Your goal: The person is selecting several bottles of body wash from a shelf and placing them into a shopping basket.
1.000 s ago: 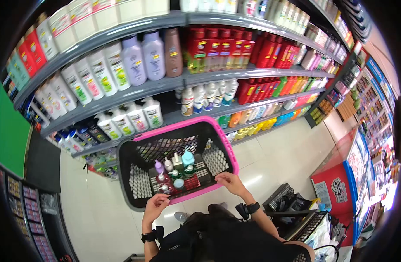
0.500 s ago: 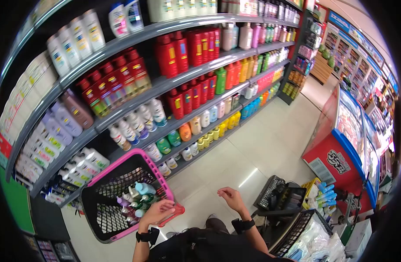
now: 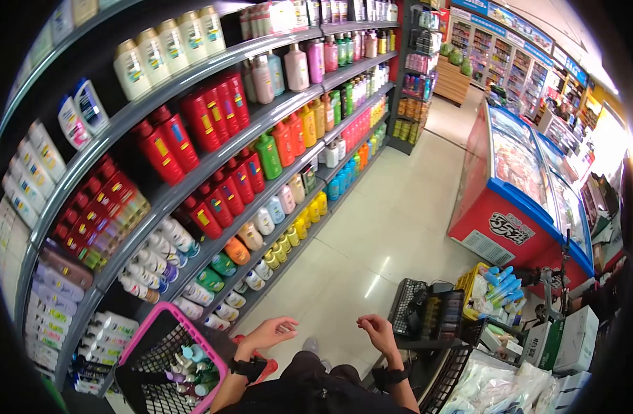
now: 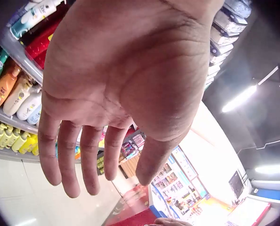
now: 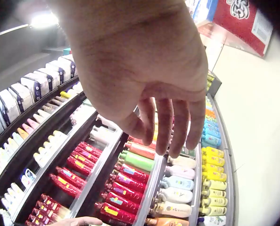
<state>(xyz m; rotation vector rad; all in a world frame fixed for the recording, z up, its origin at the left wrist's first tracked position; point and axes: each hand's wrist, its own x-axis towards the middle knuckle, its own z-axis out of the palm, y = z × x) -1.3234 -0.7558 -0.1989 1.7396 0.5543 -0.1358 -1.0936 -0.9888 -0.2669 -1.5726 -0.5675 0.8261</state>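
My left hand (image 3: 272,332) is held out over the floor, just right of the pink-rimmed black basket (image 3: 166,308). In the left wrist view the palm (image 4: 116,75) faces the camera, fingers straight and nothing in them. My right hand (image 3: 378,334) hovers a little to the right, its fingers loosely bent around nothing, as the right wrist view of the hand (image 5: 144,84) also shows. Inside the basket several pump bottles (image 3: 192,372) stand close together, among them a light blue one and dark green ones. A red handle (image 3: 267,370) shows beside the left wrist.
Long shelves (image 3: 192,181) of shampoo and lotion bottles run along the left. To the right stands a red chest freezer (image 3: 499,224) with blue edges. Black baskets (image 3: 407,308), a yellow crate (image 3: 472,279) and a cart of plastic bags (image 3: 489,386) crowd the lower right. Tiled floor (image 3: 358,252) runs between.
The view has turned right along the aisle, so the basket has shifted to the lower left. Both hands were at the basket's rim a second ago; now they are off it.
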